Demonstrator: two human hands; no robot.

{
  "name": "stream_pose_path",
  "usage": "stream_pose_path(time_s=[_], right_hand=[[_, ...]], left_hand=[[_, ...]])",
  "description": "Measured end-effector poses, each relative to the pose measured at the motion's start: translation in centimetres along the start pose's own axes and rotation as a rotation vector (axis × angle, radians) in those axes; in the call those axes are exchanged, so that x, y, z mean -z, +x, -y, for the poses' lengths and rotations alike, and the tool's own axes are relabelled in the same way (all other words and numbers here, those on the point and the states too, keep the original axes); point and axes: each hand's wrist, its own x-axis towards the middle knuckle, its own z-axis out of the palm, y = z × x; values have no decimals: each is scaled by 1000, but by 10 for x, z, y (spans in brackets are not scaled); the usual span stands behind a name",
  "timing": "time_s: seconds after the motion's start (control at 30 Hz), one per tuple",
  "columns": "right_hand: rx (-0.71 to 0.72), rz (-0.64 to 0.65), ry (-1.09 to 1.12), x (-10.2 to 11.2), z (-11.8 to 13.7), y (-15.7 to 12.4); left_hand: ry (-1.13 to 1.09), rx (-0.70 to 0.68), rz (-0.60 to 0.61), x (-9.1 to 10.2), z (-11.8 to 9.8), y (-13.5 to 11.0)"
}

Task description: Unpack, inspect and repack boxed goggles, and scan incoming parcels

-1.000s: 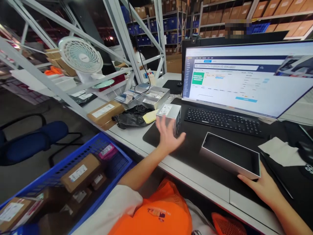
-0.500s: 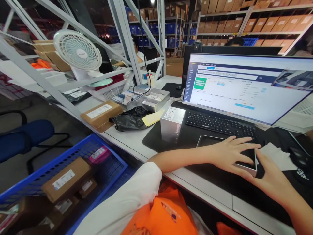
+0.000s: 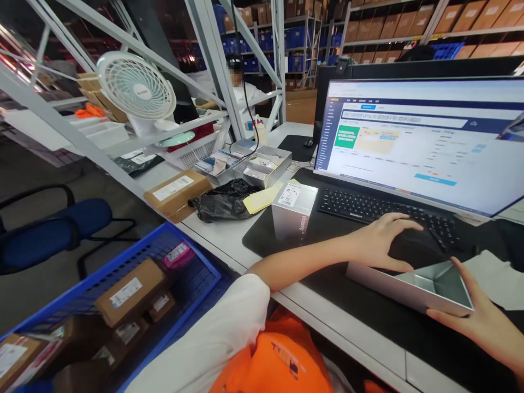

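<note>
Low over the black desk mat point(image 3: 262, 234) in front of me is an open silver box point(image 3: 405, 288). My right hand point(image 3: 481, 314) grips its right end, thumb on the near wall and fingers around the far corner. My left hand point(image 3: 380, 240) reaches over the left part of the box, its thumb and fingers closed around a dark, flat piece, seemingly a black box insert point(image 3: 413, 245). This dark piece covers part of the opening; bare silver inside shows at the right. A closed silver box point(image 3: 292, 210) with a white label stands left of my forearm.
A keyboard point(image 3: 360, 204) and monitor point(image 3: 409, 142) stand behind my hands. Left along the desk are a black plastic bag point(image 3: 225, 199), yellow paper point(image 3: 262, 199), a brown carton point(image 3: 178, 194) and open trays point(image 3: 264, 164). A blue crate point(image 3: 200, 289) holds several parcels. A person point(image 3: 245, 93) sits beyond.
My left hand has drawn back left and up from the box, with the dark piece rising. The silver inside now shows. My right hand has moved lower with the box.
</note>
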Motion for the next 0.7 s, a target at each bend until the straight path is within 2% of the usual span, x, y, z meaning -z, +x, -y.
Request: stream_pose_path(time_s=[0.07,0.2,0.3,0.37,0.4,0.43,0.47,0.5,0.53,0.57,0.63,0.7], right_hand=[[-14,-24,22,2,1,1],[-16,-184,70,-6,0,2],[72,-307,141,-25,5,2],[192,-342,133,-37,15,2],[280,-343,114,-41,20,3],[391,-306,109,-43,25,5],[488,-249,108,-44,28,8],[564,-282,113,-44,30,11],[582,-288,90,-44,29,15],[580,-303,64,-43,28,18],[532,-327,12,-42,23,22],[508,-335,-2,-43,17,25]], left_hand=[[-38,-11,-94,-5,3,-1],[-28,-46,-427,4,-5,-5],[133,103,-552,17,-26,-12],[317,249,-596,24,-42,-18],[398,265,-651,28,-49,-21],[435,181,-765,33,-54,-23],[426,3,-868,39,-57,-25],[400,-176,-942,46,-58,-26],[395,-257,-909,55,-60,-27],[395,-286,-814,63,-62,-28],[336,-273,-496,79,-69,-30],[243,-259,-84,85,-80,-32]])
